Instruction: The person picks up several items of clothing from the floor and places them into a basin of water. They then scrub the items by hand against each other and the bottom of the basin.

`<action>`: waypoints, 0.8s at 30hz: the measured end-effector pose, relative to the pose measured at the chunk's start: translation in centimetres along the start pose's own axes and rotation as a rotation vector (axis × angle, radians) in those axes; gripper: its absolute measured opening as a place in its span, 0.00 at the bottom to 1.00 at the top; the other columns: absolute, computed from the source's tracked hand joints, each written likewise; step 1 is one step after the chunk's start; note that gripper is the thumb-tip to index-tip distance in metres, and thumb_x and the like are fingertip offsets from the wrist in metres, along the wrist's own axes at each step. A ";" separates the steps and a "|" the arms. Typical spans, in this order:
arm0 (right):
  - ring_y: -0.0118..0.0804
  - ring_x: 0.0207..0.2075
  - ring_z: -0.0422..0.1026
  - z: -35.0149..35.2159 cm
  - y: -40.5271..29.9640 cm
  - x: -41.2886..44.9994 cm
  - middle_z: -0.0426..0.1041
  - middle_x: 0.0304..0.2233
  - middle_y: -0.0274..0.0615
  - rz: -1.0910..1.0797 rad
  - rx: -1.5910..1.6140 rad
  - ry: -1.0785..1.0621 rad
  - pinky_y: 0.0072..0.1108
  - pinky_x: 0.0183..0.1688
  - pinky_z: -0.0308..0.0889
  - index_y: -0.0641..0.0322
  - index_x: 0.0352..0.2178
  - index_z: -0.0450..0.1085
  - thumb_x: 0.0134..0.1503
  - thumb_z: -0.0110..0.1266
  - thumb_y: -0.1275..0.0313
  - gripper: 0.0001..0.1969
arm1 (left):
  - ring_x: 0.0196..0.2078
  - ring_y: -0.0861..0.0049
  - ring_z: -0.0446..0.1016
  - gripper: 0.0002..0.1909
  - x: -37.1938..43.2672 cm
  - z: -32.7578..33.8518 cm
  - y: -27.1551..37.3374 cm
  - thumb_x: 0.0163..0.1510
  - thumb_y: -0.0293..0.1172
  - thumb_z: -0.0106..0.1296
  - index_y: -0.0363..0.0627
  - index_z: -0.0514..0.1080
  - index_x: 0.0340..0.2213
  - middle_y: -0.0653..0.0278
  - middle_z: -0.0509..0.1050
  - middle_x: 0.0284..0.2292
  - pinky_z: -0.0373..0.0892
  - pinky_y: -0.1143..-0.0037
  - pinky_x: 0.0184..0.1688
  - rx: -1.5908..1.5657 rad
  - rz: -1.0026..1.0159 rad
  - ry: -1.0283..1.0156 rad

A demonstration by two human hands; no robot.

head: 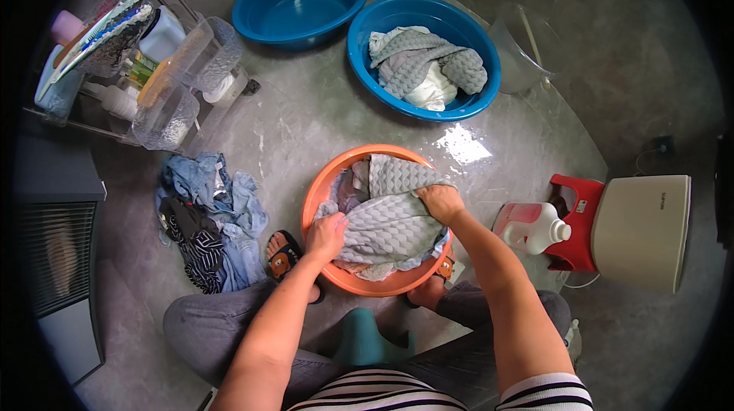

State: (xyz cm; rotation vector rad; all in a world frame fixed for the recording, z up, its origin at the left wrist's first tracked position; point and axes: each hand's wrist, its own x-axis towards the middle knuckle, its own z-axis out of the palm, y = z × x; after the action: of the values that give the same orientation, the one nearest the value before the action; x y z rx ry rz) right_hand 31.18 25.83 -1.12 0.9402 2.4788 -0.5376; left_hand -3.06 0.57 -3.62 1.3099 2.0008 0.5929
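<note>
A grey cloth with a scale-like pattern is spread over an orange plastic basin on the floor between my feet. My left hand grips the cloth's left edge near the basin's rim. On the far right side, my right hand is closed on another part of the same cloth, just below a folded-over flap. Under the cloth, other garments in pale, blue and peach tones show at the basin's near side. Most of what lies beneath is hidden.
Ahead stand an empty blue basin and a blue basin holding grey and white cloths. Denim and dark clothes lie at left, below a shelf rack. A detergent bottle, red stool and beige box-shaped item are at right.
</note>
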 end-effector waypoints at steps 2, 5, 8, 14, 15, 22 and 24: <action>0.58 0.60 0.95 1.0 2.2 -2.1 0.97 0.57 0.51 0.059 0.090 0.048 0.49 0.63 0.89 0.49 0.67 0.88 0.83 0.53 0.69 0.21 | 0.56 0.29 0.91 0.16 1.6 0.7 2.0 0.79 0.44 0.74 0.45 0.92 0.54 0.39 0.93 0.50 0.85 0.41 0.59 -0.025 -0.011 -0.005; 0.56 0.65 0.93 0.1 -3.2 -0.1 0.95 0.66 0.46 -0.281 0.203 0.395 0.51 0.70 0.84 0.47 0.68 0.89 0.76 0.63 0.70 0.23 | 0.61 0.34 0.92 0.19 2.6 0.1 2.0 0.77 0.47 0.77 0.45 0.92 0.57 0.42 0.94 0.56 0.86 0.45 0.64 -0.005 0.064 0.021; 0.55 0.68 0.87 2.8 -13.8 -3.1 0.88 0.67 0.40 -0.336 0.323 0.235 0.55 0.75 0.78 0.44 0.64 0.90 0.74 0.72 0.62 0.19 | 0.65 0.37 0.92 0.25 0.9 -0.2 2.1 0.76 0.49 0.79 0.45 0.91 0.63 0.45 0.94 0.62 0.86 0.47 0.68 0.065 -0.072 -0.141; 0.50 0.61 0.86 3.5 -5.1 -3.5 0.87 0.57 0.37 -0.476 0.129 0.231 0.47 0.69 0.84 0.45 0.52 0.92 0.72 0.75 0.56 0.13 | 0.66 0.34 0.91 0.23 2.4 0.2 3.7 0.81 0.50 0.72 0.49 0.90 0.65 0.40 0.94 0.59 0.87 0.45 0.67 0.179 -0.179 -0.324; 0.49 0.63 0.87 2.5 -1.3 -3.4 0.89 0.56 0.35 -0.338 0.234 0.087 0.44 0.68 0.85 0.46 0.49 0.92 0.71 0.75 0.58 0.12 | 0.63 0.32 0.91 0.20 3.2 -0.6 2.7 0.82 0.48 0.71 0.48 0.90 0.62 0.39 0.94 0.57 0.86 0.42 0.65 0.141 -0.140 -0.229; 0.71 0.57 0.89 0.9 -0.3 -1.9 0.89 0.55 0.58 -0.110 0.353 0.411 0.57 0.60 0.86 0.57 0.58 0.82 0.80 0.76 0.52 0.21 | 0.55 0.25 0.90 0.14 3.1 1.5 5.0 0.84 0.44 0.66 0.45 0.85 0.53 0.37 0.93 0.49 0.83 0.35 0.58 0.109 -0.136 -0.073; 0.73 0.57 0.91 2.4 -8.2 0.0 0.91 0.54 0.59 -0.265 0.464 0.331 0.58 0.60 0.86 0.56 0.56 0.82 0.80 0.76 0.52 0.20 | 0.55 0.25 0.90 0.15 2.1 1.5 4.4 0.85 0.44 0.65 0.45 0.85 0.52 0.37 0.93 0.49 0.83 0.35 0.58 0.109 -0.144 -0.012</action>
State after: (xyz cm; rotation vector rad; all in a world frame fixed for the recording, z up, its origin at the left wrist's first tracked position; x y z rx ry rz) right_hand 26.16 18.93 -1.45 0.9277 2.8605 -1.1686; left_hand 0.17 4.22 -2.25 1.2161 2.1217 0.4127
